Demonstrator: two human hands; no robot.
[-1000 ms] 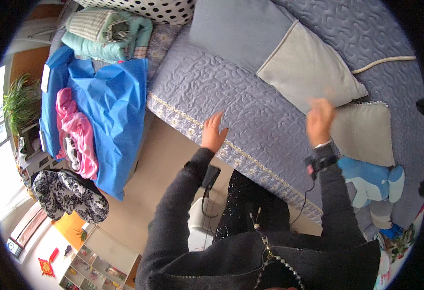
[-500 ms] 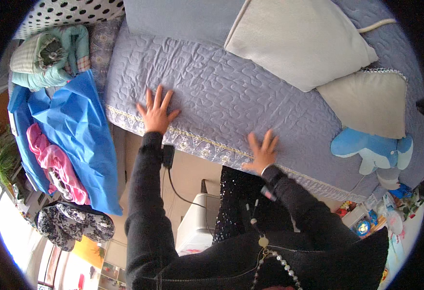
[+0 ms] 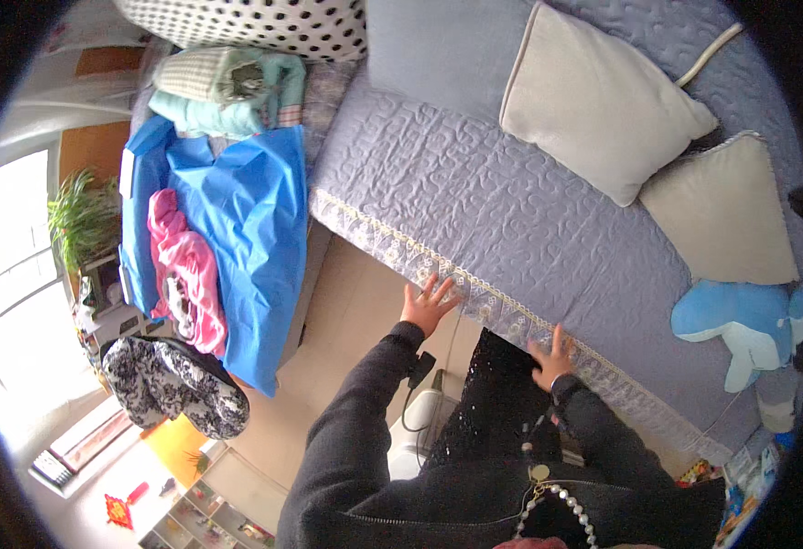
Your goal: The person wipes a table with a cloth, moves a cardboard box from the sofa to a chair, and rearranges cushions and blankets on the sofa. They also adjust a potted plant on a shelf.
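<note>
A grey-blue quilted sofa cover (image 3: 438,174) with a lace-trimmed front edge (image 3: 488,302) spreads out before me. At the lace, my left hand (image 3: 431,305) has its fingers spread and holds nothing. Farther right along the same edge, my right hand (image 3: 551,360) is also empty, thumb and fingers apart. Whether either hand touches the lace or hovers over it, I cannot tell. Two pale cushions, a larger one (image 3: 603,101) and a smaller one (image 3: 726,210), lie on the cover toward the right. Beside them rests a blue and white plush toy (image 3: 735,320).
Left of the sofa section lie a blue sheet (image 3: 255,238), a pink cloth (image 3: 186,265) and a folded mint quilt (image 3: 214,114). Nearby are a black-and-white patterned item (image 3: 172,389) and a green plant (image 3: 81,220). A white appliance (image 3: 420,421) stands by my legs.
Both hands have come back from the quilted surface toward its lace edge, nearer my body. The whole view has shifted, showing more of the room at left.
</note>
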